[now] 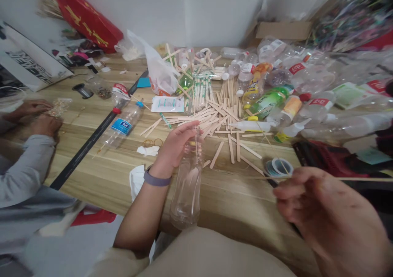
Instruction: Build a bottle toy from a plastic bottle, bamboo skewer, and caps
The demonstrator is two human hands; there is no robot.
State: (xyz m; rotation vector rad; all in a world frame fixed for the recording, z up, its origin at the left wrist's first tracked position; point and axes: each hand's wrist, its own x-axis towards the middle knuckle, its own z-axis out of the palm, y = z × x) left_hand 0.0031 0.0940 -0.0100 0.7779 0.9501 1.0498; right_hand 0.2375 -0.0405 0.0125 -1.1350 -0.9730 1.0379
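Observation:
My left hand (173,146) is wrapped around the neck of a clear plastic bottle (186,195). The bottle has no label and stands tilted at the table's near edge, close to my body. On the right, my right hand (331,207) is raised near the camera, its fingers pinching a thin wooden stick (365,179) that runs sideways across the view. A second thin strand slants up from those fingertips; its kind is unclear. Just behind the right fingertips lies a round spool (281,167). Loose flat craft sticks (211,117) spread beyond the bottle.
Plastic bottles (319,105) crowd the back right of the wooden table (101,178). A labelled bottle (123,125) lies left of centre, by a black strip (89,152). Another person's hands (46,119) handle small pale pieces at far left. A white packet (167,104) lies mid-table.

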